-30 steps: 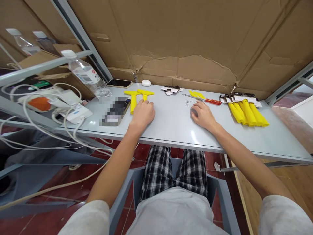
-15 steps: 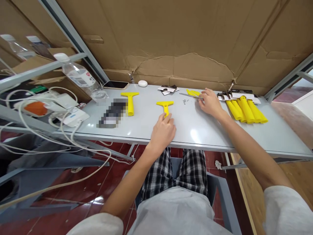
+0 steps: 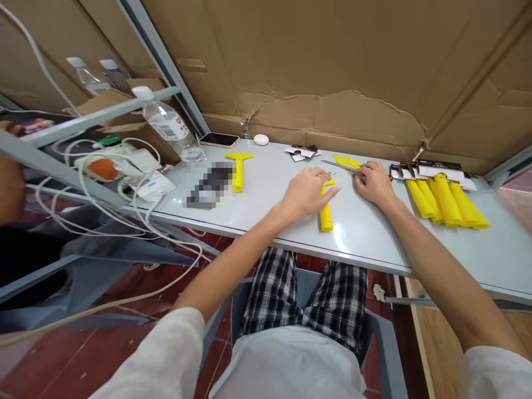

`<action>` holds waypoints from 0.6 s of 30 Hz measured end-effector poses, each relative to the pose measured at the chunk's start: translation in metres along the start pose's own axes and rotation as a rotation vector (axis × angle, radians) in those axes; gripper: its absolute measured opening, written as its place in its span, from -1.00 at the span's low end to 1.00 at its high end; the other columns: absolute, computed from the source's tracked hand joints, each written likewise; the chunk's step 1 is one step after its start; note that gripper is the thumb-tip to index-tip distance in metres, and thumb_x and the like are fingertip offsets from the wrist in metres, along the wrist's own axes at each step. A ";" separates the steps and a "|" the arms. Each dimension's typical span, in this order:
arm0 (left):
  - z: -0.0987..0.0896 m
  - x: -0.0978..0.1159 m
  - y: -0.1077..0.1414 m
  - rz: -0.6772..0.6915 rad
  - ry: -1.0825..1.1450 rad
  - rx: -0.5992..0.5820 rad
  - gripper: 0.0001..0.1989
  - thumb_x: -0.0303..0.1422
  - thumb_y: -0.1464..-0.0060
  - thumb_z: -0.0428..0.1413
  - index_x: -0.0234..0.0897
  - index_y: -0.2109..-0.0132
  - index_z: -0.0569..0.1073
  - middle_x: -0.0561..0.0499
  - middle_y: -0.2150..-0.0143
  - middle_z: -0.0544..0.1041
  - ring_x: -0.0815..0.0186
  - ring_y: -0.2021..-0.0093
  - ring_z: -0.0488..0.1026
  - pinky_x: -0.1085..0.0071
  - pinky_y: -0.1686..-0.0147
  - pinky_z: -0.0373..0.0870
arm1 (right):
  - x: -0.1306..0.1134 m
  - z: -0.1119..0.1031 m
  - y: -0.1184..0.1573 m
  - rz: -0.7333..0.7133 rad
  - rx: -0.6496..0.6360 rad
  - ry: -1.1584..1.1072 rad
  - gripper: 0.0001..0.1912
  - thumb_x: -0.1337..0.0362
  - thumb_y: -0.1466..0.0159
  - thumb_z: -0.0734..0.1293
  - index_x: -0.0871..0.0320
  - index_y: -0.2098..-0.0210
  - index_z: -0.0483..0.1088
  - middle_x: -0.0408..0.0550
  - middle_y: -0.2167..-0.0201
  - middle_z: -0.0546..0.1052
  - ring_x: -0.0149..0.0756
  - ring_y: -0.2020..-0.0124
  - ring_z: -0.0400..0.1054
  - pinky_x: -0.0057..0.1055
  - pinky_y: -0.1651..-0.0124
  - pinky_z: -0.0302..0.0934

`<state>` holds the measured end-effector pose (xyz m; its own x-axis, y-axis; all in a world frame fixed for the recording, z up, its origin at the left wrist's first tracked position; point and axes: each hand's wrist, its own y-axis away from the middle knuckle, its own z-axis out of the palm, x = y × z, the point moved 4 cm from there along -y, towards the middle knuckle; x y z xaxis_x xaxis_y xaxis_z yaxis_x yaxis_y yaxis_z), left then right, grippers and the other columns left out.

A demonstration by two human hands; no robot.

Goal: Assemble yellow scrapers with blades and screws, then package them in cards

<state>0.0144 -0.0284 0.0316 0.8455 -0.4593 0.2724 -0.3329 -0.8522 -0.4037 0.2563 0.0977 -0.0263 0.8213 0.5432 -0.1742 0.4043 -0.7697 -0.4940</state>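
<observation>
My left hand (image 3: 308, 191) is closed around the head of a yellow T-shaped scraper (image 3: 326, 219), whose handle points toward me. The hand hides most of that head. My right hand (image 3: 375, 184) rests on the table with curled fingers on a screwdriver (image 3: 338, 165); its thin metal shaft points left and a bit of red shows behind the hand. Just beyond the shaft lie flat yellow pieces (image 3: 347, 160). Small dark bits, perhaps screws (image 3: 331, 174), lie between the hands. Another yellow T-shaped scraper (image 3: 238, 172) lies to the left.
Several yellow handles (image 3: 446, 202) and black-and-white cards (image 3: 440, 168) lie at right. More cards (image 3: 302, 152), a white oval case (image 3: 261, 139) and a phone (image 3: 219, 139) line the back. A bottle (image 3: 172, 126) and tangled white cables (image 3: 143, 183) are at left, by a metal frame.
My left hand has moved right, and the scraper under it lies farther right, with the hand now over its head. My right hand stays by the screwdriver. The view has shifted left.
</observation>
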 end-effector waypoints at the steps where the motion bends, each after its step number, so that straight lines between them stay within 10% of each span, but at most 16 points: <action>1: -0.002 -0.015 -0.015 0.011 0.018 -0.017 -0.52 -0.07 -0.54 0.11 -0.36 -0.21 0.69 -0.28 -0.24 0.69 -0.08 -0.27 0.58 0.05 -0.29 0.50 | 0.002 0.000 0.000 0.004 0.004 -0.007 -0.58 0.22 -0.45 0.25 0.23 -0.04 0.70 0.33 -0.11 0.66 0.27 -0.28 0.40 0.19 -0.38 0.33; 8: 0.011 -0.113 -0.073 0.072 0.355 -0.462 -0.45 -0.05 -0.23 0.35 -0.30 -0.22 0.72 -0.25 -0.23 0.72 0.07 -0.07 0.67 0.22 -0.06 0.56 | 0.006 0.001 -0.001 0.035 -0.040 -0.034 -0.60 0.21 -0.43 0.26 0.21 0.00 0.71 0.26 -0.09 0.69 0.23 -0.22 0.46 0.13 -0.35 0.36; 18: 0.031 -0.126 -0.069 0.170 0.488 -0.431 -0.49 -0.12 -0.06 0.50 -0.25 -0.12 0.78 -0.18 -0.03 0.77 0.13 0.08 0.59 0.22 0.04 0.48 | 0.014 -0.002 -0.004 0.068 -0.072 -0.001 -0.60 0.21 -0.46 0.26 0.18 0.08 0.75 0.20 -0.15 0.72 0.22 -0.21 0.51 0.16 -0.37 0.34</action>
<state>-0.0569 0.0958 -0.0020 0.5149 -0.5703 0.6401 -0.6673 -0.7353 -0.1183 0.2666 0.1077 -0.0251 0.8472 0.4894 -0.2065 0.3755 -0.8268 -0.4188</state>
